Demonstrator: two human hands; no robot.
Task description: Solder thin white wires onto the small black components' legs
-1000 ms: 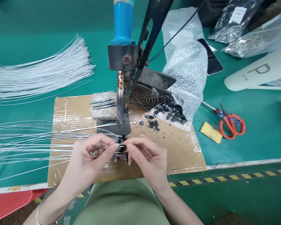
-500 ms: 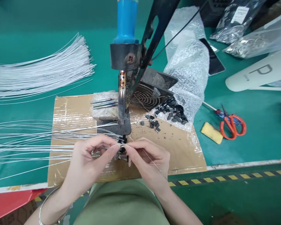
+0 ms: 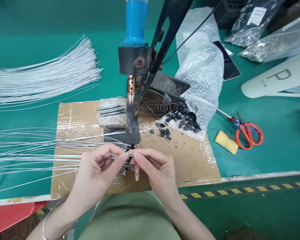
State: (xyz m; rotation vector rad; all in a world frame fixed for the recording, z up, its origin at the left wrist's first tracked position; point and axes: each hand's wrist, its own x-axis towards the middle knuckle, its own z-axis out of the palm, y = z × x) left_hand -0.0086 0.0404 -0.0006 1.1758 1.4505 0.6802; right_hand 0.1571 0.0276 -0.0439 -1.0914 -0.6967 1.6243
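My left hand (image 3: 100,170) is closed in a pinch, thumb against forefinger, on a white wire whose tip barely shows. Fingertip to fingertip with it, my right hand (image 3: 156,168) pinches a thin wire (image 3: 168,174) that trails back across the palm side toward the wrist. Beneath the fingers are small black connector pieces (image 3: 132,146), mostly covered. White wires (image 3: 67,160) run in from the left under my left hand. Just above both hands hangs the tip of a blue-handled soldering iron (image 3: 130,110) held in a stand.
Cardboard (image 3: 190,166) lies under the work. A grimy fan (image 3: 157,101) stands behind it, beside black pieces on bubble wrap (image 3: 202,73). A wire bundle (image 3: 45,78) lies at the left. At the right are orange-handled scissors (image 3: 248,135) and a yellow sponge (image 3: 226,142).
My right hand has shifted slightly left and its lower fingers have curled differently. The thin wire has moved with it. My left hand stays nearly in place, still pinching.
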